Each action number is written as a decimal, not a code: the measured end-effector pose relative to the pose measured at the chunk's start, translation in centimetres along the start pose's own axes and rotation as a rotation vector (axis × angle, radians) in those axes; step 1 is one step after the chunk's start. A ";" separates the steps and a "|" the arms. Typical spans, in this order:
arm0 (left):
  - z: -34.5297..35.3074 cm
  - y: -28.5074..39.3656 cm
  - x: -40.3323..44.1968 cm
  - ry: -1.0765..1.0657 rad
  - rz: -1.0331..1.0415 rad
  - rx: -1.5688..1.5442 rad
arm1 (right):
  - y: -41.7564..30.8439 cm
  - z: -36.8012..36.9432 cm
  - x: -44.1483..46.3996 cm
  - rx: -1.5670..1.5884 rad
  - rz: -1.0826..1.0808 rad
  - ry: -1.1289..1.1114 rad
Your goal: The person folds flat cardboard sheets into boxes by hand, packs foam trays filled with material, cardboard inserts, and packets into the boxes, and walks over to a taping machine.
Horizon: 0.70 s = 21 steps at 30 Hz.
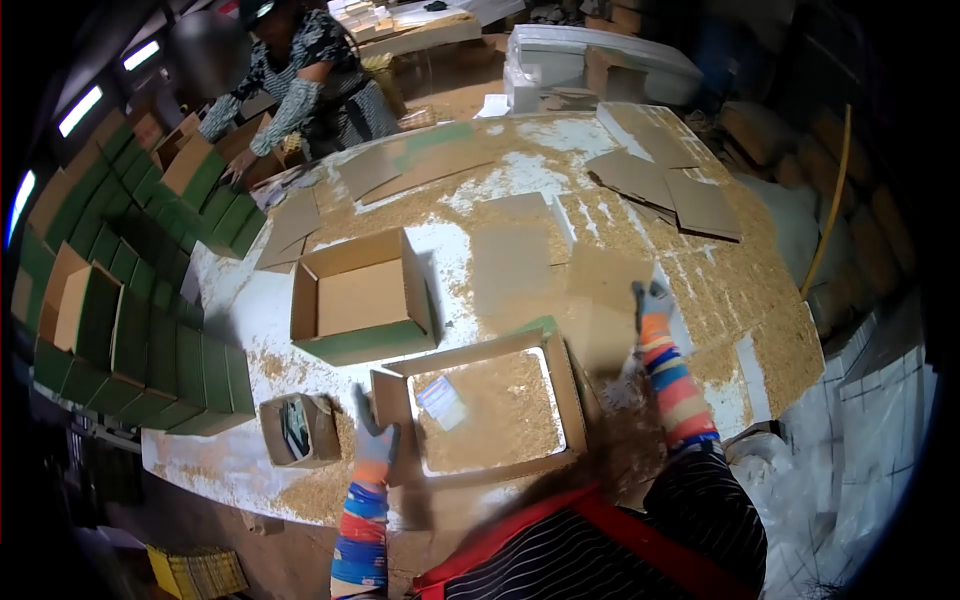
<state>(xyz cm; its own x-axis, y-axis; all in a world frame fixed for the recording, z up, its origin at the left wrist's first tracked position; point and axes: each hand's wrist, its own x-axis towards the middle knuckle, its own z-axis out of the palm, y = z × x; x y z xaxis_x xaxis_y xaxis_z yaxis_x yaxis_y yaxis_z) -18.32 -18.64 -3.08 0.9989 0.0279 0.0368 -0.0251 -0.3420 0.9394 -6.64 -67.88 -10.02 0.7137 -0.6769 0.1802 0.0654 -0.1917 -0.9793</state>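
My left hand [374, 442], gloved in grey, has its fingers apart beside the left wall of an open cardboard box [572, 400]. That box has a white inner rim, brown crumbs on its bottom and a small white-and-blue packet [441, 402] inside. My right hand [652, 303], also gloved, is at the right edge of a blurred brown cardboard sheet [603, 283] and seems to grip it. Behind the near box stands another open box [368, 343], green outside and empty. A small box [300, 430] with dark items inside sits left of my left hand.
The white table [230, 300] is strewn with brown crumbs. Flat cardboard pieces [700, 205] lie towards its back. Green boxes [175, 360] are stacked at the left. A co-worker [310, 90] leans over boxes at the back left. Plastic-wrapped stacks [860, 430] stand at the right.
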 end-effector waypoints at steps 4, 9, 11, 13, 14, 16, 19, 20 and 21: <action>0.9 -0.4 -0.5 -0.318 0.148 0.261 | -20.3 0.4 -4.8 -0.459 -0.808 -0.005; 1.3 0.2 -0.3 -0.167 0.276 0.184 | -20.7 7.6 -16.0 -0.691 -1.303 -1.059; 0.9 -1.5 -0.1 -0.141 0.361 0.191 | -14.9 10.4 -21.5 -0.581 -1.330 -1.352; 0.7 -3.4 0.2 -0.158 0.439 0.261 | -12.5 10.7 -24.4 -0.539 -1.230 -1.498; 0.6 -4.6 0.0 -0.146 0.427 0.239 | -11.2 11.1 -25.1 -0.514 -1.170 -1.542; 0.9 -2.9 -0.1 -0.129 0.188 -0.339 | -12.5 11.7 -25.2 -0.460 -0.865 -1.676; 1.7 -0.1 -0.7 -0.104 -0.220 -1.189 | -18.8 9.2 -21.4 -0.244 -0.489 -1.361; 1.3 -2.6 -0.7 -0.065 -0.338 -1.302 | -19.7 7.4 -19.5 -0.344 -0.486 -1.143; 1.7 -4.9 -0.8 -0.074 -0.232 -1.220 | -18.1 5.5 -17.1 -0.359 -0.531 -0.813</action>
<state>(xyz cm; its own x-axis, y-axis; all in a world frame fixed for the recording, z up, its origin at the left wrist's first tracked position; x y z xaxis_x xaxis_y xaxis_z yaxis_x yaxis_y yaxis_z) -18.92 -18.63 -8.27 0.9834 -0.0954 -0.1541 0.1718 0.7610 0.6256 -16.24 -48.92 4.09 0.9180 0.2152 0.3332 0.3923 -0.6163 -0.6828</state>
